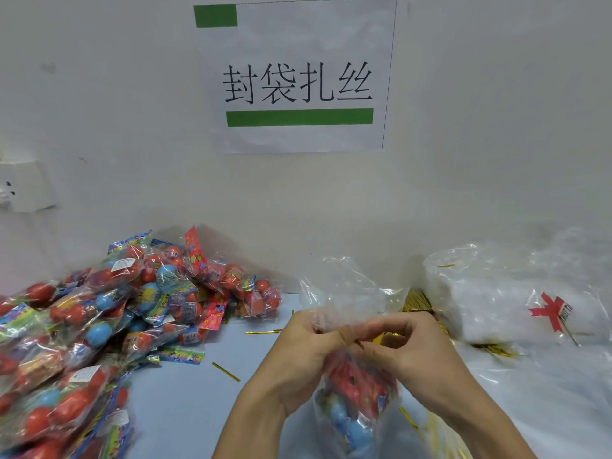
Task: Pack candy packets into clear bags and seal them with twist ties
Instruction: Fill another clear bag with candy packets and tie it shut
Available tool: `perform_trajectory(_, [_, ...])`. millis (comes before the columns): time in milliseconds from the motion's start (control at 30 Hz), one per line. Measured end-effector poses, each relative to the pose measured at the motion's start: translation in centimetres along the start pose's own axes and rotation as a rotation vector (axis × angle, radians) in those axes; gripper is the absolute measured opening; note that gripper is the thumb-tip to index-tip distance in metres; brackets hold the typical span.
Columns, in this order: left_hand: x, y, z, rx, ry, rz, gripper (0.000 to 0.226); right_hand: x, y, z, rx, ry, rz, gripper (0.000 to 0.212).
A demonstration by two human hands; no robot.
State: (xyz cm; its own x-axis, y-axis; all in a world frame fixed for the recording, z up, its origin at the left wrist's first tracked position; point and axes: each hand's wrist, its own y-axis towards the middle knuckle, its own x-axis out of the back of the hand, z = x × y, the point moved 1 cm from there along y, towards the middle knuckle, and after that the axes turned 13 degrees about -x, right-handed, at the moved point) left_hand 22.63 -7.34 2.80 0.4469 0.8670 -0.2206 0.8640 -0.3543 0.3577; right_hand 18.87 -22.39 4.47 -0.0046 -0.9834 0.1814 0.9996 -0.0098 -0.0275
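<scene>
White painted wall (496, 127) fills the back of the room, and taped to it hangs a white paper sign (299, 77) with four black characters and two green bars. At the far left of the wall sits a white socket plate (23, 187). Below runs a pale blue tabletop (185, 392).

On the left side of the table sprawls a big heap of colourful candy packets (109, 319), clear wrappers holding red and blue egg-shaped sweets with bright printed headers. On the right side lies a bulky stack of clear plastic bags (496, 293) in a wrapper with a red mark, with a bundle of gold twist ties (419, 303) just beside it on the left.

Front and centre, the person holds up a clear plastic bag filled with candy (356, 409), its red header card and blue sweets showing through, its loose top flaring above the hands. The left hand (298, 356) is clenched round the gathered neck of the bag. The right hand (407, 346) pinches a thin gold twist tie at the neck (359, 343), right against the left thumb.

Two loose gold ties (226, 372) lie on the bare table between the heap and the hands, and more are scattered at the right near the stack.
</scene>
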Motion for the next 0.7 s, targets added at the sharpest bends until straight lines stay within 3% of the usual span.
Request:
perform_trajectory(167, [0.3,-0.3,-0.2,0.020,-0.061,-0.031,0.044,0.7,0.1,-0.4,-0.029,-0.002,0.139,0.018])
perform_trajectory(333, [0.1,-0.4,-0.7,0.019,-0.082,-0.014,0.062,1.2,-0.1,-0.5,-0.056,0.065,0.247,0.019])
perform_trajectory(533, [0.2,-0.5,-0.6,0.038,-0.117,0.021,0.032,0.3,0.3,-0.7,-0.035,-0.008,0.060,0.004])
perform_trajectory(700, [0.2,-0.5,-1.3,0.119,-0.214,0.024,0.041,-0.2,-0.1,-0.1,-0.010,-0.007,0.109,0.014])
